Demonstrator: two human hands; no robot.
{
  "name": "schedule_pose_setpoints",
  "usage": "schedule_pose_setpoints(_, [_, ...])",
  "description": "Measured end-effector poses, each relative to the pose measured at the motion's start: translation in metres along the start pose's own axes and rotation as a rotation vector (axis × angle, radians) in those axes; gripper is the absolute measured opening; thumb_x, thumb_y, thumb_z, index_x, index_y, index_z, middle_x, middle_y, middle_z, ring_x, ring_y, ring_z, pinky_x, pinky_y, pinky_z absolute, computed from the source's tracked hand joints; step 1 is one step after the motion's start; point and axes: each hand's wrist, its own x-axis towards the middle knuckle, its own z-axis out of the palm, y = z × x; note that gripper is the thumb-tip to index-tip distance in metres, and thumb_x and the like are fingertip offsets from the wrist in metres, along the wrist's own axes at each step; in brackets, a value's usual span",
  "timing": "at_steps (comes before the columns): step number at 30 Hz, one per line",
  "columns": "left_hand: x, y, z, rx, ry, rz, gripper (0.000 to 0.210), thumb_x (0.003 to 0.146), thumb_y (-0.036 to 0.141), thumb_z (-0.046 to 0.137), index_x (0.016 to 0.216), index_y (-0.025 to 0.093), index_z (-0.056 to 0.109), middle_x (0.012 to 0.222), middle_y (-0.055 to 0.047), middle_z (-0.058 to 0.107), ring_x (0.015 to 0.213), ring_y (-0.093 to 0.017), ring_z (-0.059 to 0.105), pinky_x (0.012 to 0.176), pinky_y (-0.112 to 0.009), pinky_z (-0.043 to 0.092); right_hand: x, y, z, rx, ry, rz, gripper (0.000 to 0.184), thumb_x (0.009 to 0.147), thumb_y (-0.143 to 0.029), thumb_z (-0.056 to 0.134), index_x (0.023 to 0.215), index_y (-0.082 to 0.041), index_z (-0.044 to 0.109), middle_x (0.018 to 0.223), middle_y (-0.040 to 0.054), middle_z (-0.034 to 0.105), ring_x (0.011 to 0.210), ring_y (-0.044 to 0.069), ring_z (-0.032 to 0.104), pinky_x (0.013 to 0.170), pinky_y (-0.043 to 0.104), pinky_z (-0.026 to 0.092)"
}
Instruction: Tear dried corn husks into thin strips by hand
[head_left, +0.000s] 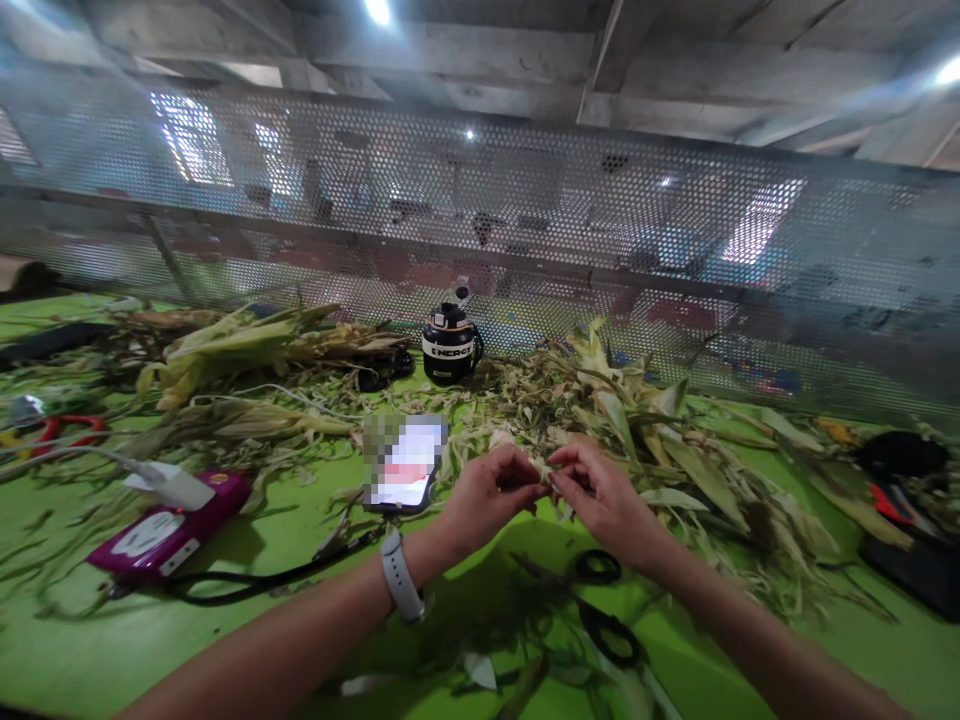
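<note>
My left hand [491, 495] and my right hand [600, 492] meet at the middle of the view, above the green tabletop. Between their pinched fingertips is a small pale piece of corn husk [544, 474], mostly covered by the fingers. A white watch strap [401, 575] circles my left wrist. Below my hands lie black-handled scissors [577, 595] with their blades apart. Just left of my left hand is a phone [405, 465] with a lit screen. Heaped behind and right of my hands are shredded and whole corn husks [630, 410].
A black bottle [448, 345] stands at the back. At left lie a purple power strip [169, 530] with a white charger, a black cord and red-handled scissors [71, 432]. More husks [225, 350] pile behind them. A perforated metal screen [495, 220] closes off the far edge.
</note>
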Motion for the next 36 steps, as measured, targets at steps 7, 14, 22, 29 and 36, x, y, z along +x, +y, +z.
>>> schedule_pose_setpoints(7, [-0.001, -0.006, -0.001, 0.106, -0.070, 0.102, 0.016, 0.075, 0.029, 0.065, 0.075, 0.014, 0.059, 0.072, -0.002, 0.061, 0.068, -0.012, 0.057, 0.065, -0.024, 0.049, 0.005, -0.002, -0.004, 0.268, -0.090, 0.264, 0.023, 0.078, -0.037, 0.050, 0.089, -0.017, 0.050, 0.061, -0.0029, 0.054, 0.050, 0.011, 0.052, 0.048, 0.023, 0.043])
schedule_pose_setpoints(14, [-0.002, -0.010, 0.001, 0.141, -0.082, 0.089, 0.015, 0.076, 0.029, 0.064, 0.078, 0.014, 0.061, 0.075, -0.004, 0.064, 0.071, -0.014, 0.058, 0.068, -0.026, 0.048, 0.007, 0.003, -0.002, 0.100, -0.032, 0.167, 0.025, 0.076, -0.042, 0.057, 0.071, -0.018, 0.053, 0.060, -0.0019, 0.054, 0.052, 0.012, 0.053, 0.049, 0.024, 0.041])
schedule_pose_setpoints(22, [0.001, -0.004, -0.004, -0.163, -0.297, -0.203, 0.028, 0.068, 0.036, 0.072, 0.084, 0.014, 0.066, 0.068, -0.002, 0.064, 0.060, -0.011, 0.055, 0.062, -0.023, 0.043, 0.005, -0.001, -0.006, -0.009, 0.114, 0.023, 0.022, 0.074, -0.039, 0.061, 0.070, -0.017, 0.066, 0.067, 0.0009, 0.054, 0.061, 0.014, 0.048, 0.056, 0.026, 0.039])
schedule_pose_setpoints(29, [-0.011, 0.000, 0.002, -0.168, -0.506, -0.327, 0.025, 0.065, 0.040, 0.073, 0.073, 0.017, 0.072, 0.068, -0.001, 0.066, 0.061, -0.011, 0.054, 0.066, -0.023, 0.043, 0.007, 0.002, -0.001, 0.322, 0.174, 0.124, 0.030, 0.065, -0.045, 0.070, 0.070, -0.016, 0.063, 0.065, -0.0011, 0.056, 0.062, 0.013, 0.049, 0.060, 0.025, 0.040])
schedule_pose_setpoints(36, [-0.017, 0.006, 0.008, -0.254, -0.594, -0.405, 0.025, 0.066, 0.039, 0.073, 0.077, 0.016, 0.071, 0.070, -0.001, 0.064, 0.063, -0.010, 0.052, 0.066, -0.021, 0.041, 0.006, 0.003, 0.006, 0.360, 0.182, 0.190, 0.032, 0.065, -0.045, 0.070, 0.072, -0.015, 0.064, 0.063, -0.0017, 0.056, 0.057, 0.011, 0.045, 0.055, 0.023, 0.036])
